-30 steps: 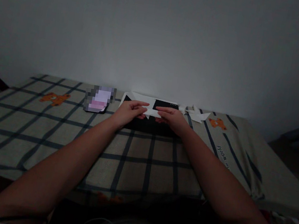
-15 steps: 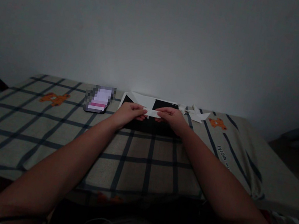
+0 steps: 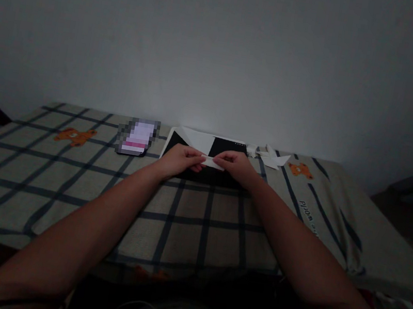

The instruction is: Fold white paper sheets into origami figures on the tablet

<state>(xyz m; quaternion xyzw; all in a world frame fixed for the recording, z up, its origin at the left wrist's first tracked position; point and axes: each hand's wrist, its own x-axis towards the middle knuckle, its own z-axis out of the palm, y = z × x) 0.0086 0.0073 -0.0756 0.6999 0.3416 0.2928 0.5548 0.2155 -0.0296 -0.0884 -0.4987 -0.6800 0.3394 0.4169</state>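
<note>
Near the middle of the frame, just below the foot of the pale wall point(image 3: 223, 47), both bare hands meet over a dark board point(image 3: 222, 178) that lies on the checked cloth point(image 3: 69, 180) covering the desk. Between them sits a small folded strip of white paper point(image 3: 213, 163), held low and close to the board; whether it touches the board cannot be told in the dim light. On the left of the strip, the left hand point(image 3: 180, 158) has its fingers together, pinched on the strip's left end, with the thumb side turned toward the centre. On the right, the right hand point(image 3: 237, 164) likewise has its fingers clamped on the strip's right end, knuckles up. Both forearms run from the lower corners of the frame up to the centre. Behind the hands, a larger white sheet point(image 3: 197, 140) lies across the upper left part of the board, its corner folded. Right of the board, near the wall, rest a few folded white paper shapes point(image 3: 272, 158) with pointed tips, just beside one another. Left of the board lies a small pink and white object point(image 3: 137, 137), blurred beyond reading. Orange bear prints point(image 3: 75, 135) mark the cloth at centre left and again at centre right.
</note>
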